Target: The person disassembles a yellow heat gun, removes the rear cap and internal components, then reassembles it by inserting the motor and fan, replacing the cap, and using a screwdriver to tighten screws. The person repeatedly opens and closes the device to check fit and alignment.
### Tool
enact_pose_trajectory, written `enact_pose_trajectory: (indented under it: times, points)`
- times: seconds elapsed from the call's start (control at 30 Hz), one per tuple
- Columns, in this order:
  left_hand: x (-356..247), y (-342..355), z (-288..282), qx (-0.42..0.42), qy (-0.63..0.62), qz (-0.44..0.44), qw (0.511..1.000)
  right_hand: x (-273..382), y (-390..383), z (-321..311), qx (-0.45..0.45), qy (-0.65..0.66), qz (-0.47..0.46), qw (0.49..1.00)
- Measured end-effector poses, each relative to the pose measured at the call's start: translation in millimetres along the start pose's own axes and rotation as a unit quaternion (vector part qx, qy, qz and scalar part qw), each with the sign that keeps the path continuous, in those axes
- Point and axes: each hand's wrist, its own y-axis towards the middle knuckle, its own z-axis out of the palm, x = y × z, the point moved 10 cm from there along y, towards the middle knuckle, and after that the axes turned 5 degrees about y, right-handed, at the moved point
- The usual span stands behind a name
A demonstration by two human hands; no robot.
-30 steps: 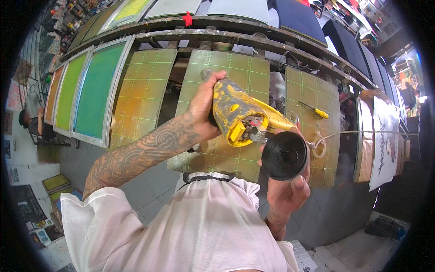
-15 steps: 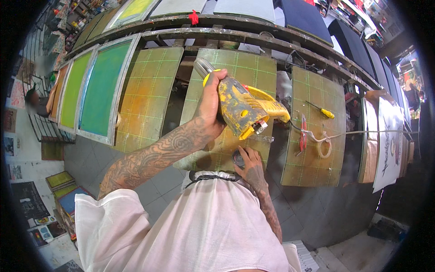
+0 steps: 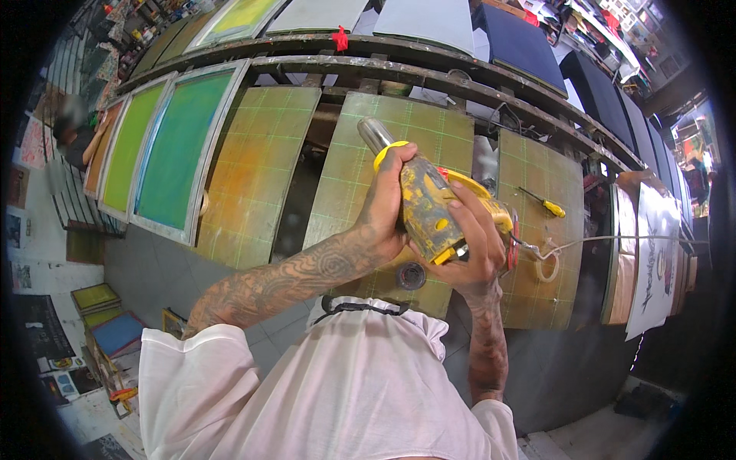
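Note:
A worn yellow and grey heat gun [image 3: 424, 198], spotted with paint, is held up over the middle board. My left hand [image 3: 387, 203] wraps round its body, thumb near the yellow collar behind the metal nozzle. The fingers of my right hand [image 3: 477, 249] grip the gun's rear end, hiding part of the yellow handle. Just below the gun, a small dark round piece [image 3: 411, 276] lies by the near edge of the green-gridded board [image 3: 360, 165].
On the right board [image 3: 537, 284] lie a yellow screwdriver [image 3: 546, 202], a red-handled tool [image 3: 513, 241] and a cable [image 3: 594, 240]. Framed screens [image 3: 184, 153] lean at left, with another person [image 3: 77, 146] beyond them. A long rail [image 3: 368, 65] runs behind the boards.
My right hand has let go of the dark round piece, leaving it on the board, and has risen to grip the heat gun's rear. The gun has moved slightly right and down.

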Motion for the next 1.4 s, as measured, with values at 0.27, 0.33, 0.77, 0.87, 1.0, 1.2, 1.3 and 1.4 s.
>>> enact_pose_trajectory:
  times: [0.27, 0.33, 0.77, 0.87, 1.0, 1.2, 1.3, 1.4]
  points:
    - [4.3, -8.5, 25.7, 0.153, -0.098, 0.025, 0.983, 19.4, 2.6, -13.1, -0.021, -0.065, -0.056, 0.996]
    - [7.6, -9.2, 44.7, 0.215, -0.158, 0.041, 0.963, 13.9, 3.5, -18.2, -0.021, -0.066, -0.040, 0.997]
    - [83.6, -13.7, 18.6, 0.253, -0.227, -0.050, 0.939, 33.3, -65.5, 6.7, -0.041, -0.107, 0.003, 0.993]
    - [89.1, -16.7, -1.4, 0.225, -0.229, -0.050, 0.946, 29.4, -72.1, 15.1, -0.027, -0.059, -0.008, 0.998]
    - [66.8, -17.2, -15.1, 0.257, -0.210, 0.006, 0.943, 30.9, -76.8, 25.3, 0.054, -0.059, -0.002, 0.997]
    - [58.3, -24.6, -26.7, 0.285, -0.074, 0.020, 0.955, 42.2, -88.0, 21.7, 0.114, -0.041, 0.053, 0.991]
    - [56.6, -33.3, -24.9, 0.357, -0.064, 0.030, 0.931, 40.6, -87.7, -4.3, 0.044, -0.011, 0.094, 0.995]
    - [63.9, -40.6, -37.2, 0.430, -0.156, 0.016, 0.889, 31.4, -63.3, -59.6, -0.044, -0.119, 0.127, 0.984]
